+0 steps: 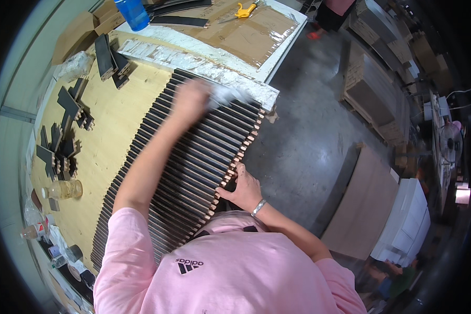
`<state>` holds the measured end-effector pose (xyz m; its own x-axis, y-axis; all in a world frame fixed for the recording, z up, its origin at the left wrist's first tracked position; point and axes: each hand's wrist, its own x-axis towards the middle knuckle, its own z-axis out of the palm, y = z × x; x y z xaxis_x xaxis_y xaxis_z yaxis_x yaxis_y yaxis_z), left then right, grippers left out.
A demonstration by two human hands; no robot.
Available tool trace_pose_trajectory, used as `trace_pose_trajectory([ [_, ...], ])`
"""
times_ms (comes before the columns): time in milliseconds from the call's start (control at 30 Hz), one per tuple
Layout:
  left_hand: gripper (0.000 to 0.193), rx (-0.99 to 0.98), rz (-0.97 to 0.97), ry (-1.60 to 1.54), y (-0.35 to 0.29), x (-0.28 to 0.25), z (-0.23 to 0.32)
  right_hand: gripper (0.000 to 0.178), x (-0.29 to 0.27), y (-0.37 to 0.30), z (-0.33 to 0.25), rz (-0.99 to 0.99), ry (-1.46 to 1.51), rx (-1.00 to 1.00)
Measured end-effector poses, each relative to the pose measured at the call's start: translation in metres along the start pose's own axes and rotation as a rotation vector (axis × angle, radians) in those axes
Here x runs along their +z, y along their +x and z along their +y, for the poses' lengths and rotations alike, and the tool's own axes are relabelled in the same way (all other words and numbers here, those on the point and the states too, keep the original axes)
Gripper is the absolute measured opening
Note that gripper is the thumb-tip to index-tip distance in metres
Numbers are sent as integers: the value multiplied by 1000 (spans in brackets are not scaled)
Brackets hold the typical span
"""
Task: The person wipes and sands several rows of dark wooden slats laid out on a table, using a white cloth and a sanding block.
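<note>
A long row of narrow black wooden strips [193, 141] lies side by side on the pale wooden table, with bare, notched ends along the right edge. My left hand [191, 99] is closed on a white cloth [226, 97] over the far end of the row; both are smeared by motion. Lower down, my right hand [242, 192], with a bracelet at the wrist, rests against the strips' bare ends. Its thumb and forefinger are spread apart there, and the other fingers are partly hidden.
A white-stained board [157, 55] borders the row's far end. Beyond are yellow-handled scissors [244, 10] on cardboard and a blue bottle [133, 14]. Loose black pieces [68, 104] and a bottle of yellowish liquid [65, 189] stand left. Stacked panels [371, 94] stand across the floor.
</note>
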<state>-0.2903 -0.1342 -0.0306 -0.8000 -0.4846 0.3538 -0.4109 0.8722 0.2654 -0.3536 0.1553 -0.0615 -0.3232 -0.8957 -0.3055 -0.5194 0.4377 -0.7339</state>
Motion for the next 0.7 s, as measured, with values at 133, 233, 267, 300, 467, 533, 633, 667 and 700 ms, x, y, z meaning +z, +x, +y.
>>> trace_pose_trajectory([
  [133, 29, -298, 379, 156, -16, -18, -44, 84, 5, 1, 5, 139, -77, -168],
  [233, 36, 14, 176, -29, -21, -11, 44, 83, 7, 2, 11, 152, -88, -174],
  [267, 33, 241, 87, -33, -27, -10, 76, 83, 9, 3, 16, 160, -127, -176],
  [300, 31, 425, -88, -196, -35, -12, 85, 83, 8, 4, 15, 152, -128, -186],
  [467, 22, -178, 142, 266, -31, -30, -8, 82, 9, 5, 11, 148, -144, -203],
  [533, 27, -202, 252, 145, -22, -27, -1, 81, 9, 4, 12, 161, -140, -200],
  [633, 33, 108, 183, -56, -18, -14, 73, 80, 9, 3, 10, 154, -146, -183],
  [667, 29, 367, 85, -138, -19, -10, 89, 79, 7, 4, 12, 133, -162, -174],
  [700, 21, 431, -74, -219, -20, -11, 95, 79, 6, 4, 12, 131, -164, -173],
])
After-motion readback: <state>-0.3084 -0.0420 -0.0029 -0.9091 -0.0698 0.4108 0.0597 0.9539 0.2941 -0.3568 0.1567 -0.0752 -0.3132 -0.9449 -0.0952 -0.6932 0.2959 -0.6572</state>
